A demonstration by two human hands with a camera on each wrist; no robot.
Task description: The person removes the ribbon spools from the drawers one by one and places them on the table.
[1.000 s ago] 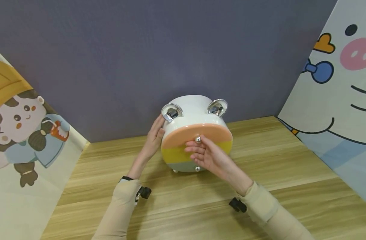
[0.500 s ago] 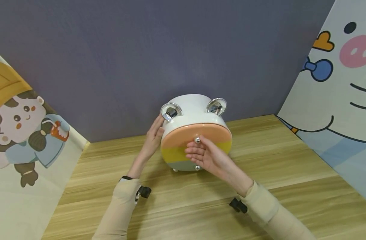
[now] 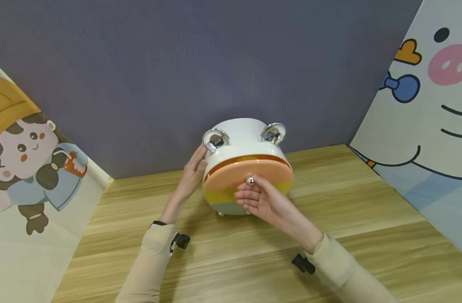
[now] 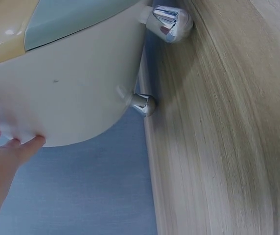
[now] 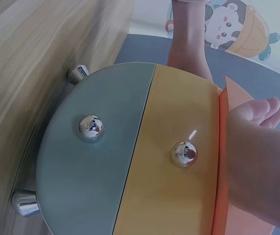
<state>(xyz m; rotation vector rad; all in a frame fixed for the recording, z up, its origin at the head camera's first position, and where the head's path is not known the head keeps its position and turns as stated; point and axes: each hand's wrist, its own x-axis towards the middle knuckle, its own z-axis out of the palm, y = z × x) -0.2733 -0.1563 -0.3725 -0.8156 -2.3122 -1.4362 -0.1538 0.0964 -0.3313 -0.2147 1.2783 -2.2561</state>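
Note:
A small rounded white drawer cabinet point(image 3: 242, 134) with two chrome ears stands on the table against the back wall. Its top orange drawer point(image 3: 225, 176) sticks out a little, leaving a gap above it. My right hand point(image 3: 270, 204) pinches the silver ball knob point(image 3: 250, 180) of that drawer between thumb and index finger, its other fingers loosely bent. Below are a yellow drawer point(image 5: 179, 107) and a grey-green drawer point(image 5: 96, 166), both flush. My left hand point(image 3: 193, 174) rests its fingers on the cabinet's left side; in the left wrist view the fingertips touch the white wall point(image 4: 66, 98).
The wood-grain table point(image 3: 223, 261) spreads in front and to both sides. A dark blue-grey wall point(image 3: 177, 75) is close behind the cabinet. Cartoon-printed panels flank it on the left point(image 3: 45, 168) and right point(image 3: 412, 126). Chrome feet point(image 4: 145, 104) hold up the cabinet.
The orange drawer has come forward out of the cabinet, opening a gap at its top. My right hand has moved slightly toward me with the knob. The left hand stays in place.

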